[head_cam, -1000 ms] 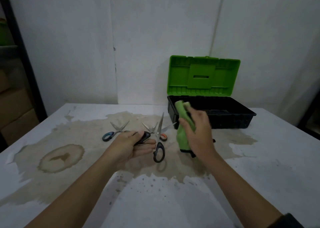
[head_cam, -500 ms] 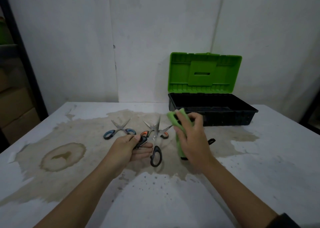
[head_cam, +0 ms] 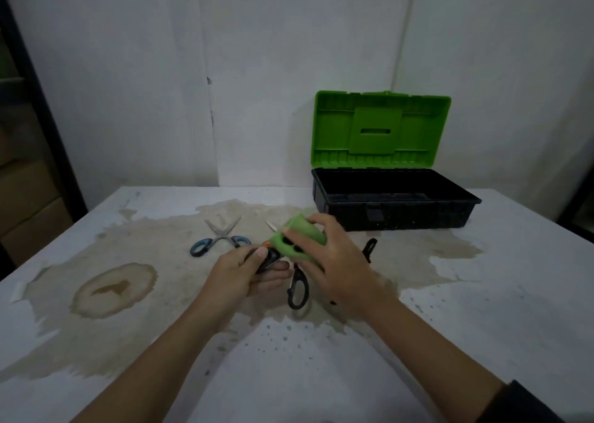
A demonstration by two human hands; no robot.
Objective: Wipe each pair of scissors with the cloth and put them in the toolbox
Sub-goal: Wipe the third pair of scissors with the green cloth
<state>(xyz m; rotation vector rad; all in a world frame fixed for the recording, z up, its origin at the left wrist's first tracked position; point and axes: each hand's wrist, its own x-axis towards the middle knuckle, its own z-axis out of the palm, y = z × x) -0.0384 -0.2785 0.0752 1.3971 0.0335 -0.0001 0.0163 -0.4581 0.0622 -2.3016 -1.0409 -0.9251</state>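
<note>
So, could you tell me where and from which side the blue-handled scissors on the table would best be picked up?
Probably by the handle loops. The blue-handled scissors lie flat on the table, blades splayed open and pointing toward the wall, loops toward the person. Coming from the near side, from above, keeps fingers off the tips. The left hand is nearer but holds the black-handled scissors.

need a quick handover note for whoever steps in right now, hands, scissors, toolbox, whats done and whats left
Left hand: grips the black-handled scissors by one handle.
Right hand: presses the green cloth around their blades.
Blue-handled scissors lie open on the table; an orange-handled pair lies mostly hidden behind the hands.
Toolbox: open at back right; no scissors visible inside.
Done: none stowed.
Left: finish this wipe, stow, repeat for the others.
</note>
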